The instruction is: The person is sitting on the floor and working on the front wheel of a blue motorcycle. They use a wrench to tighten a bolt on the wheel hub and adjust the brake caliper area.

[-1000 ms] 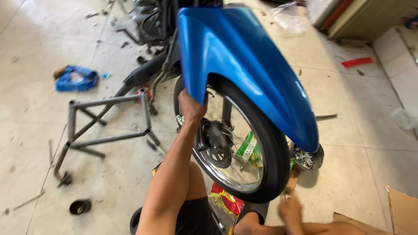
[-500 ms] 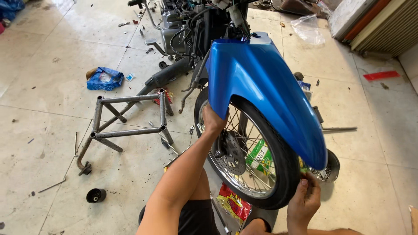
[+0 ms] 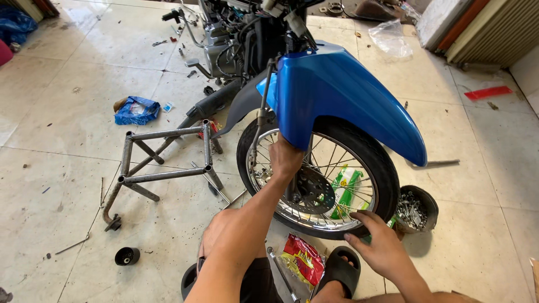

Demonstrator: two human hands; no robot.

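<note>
While I look down, my right hand [image 3: 383,247] lies open, fingers spread on the one front tyre [image 3: 377,163]; my left hand [image 3: 285,158] is closed on the lower edge of the single blue mudguard [image 3: 348,95] above it.

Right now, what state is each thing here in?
Left hand: gripping the lower edge of the blue fender.
Right hand: flat against the front tyre.
Front wheel: mounted, upright.
Metal stand: lying on the floor.
Black bowl: upright, filled with small hardware.
</note>
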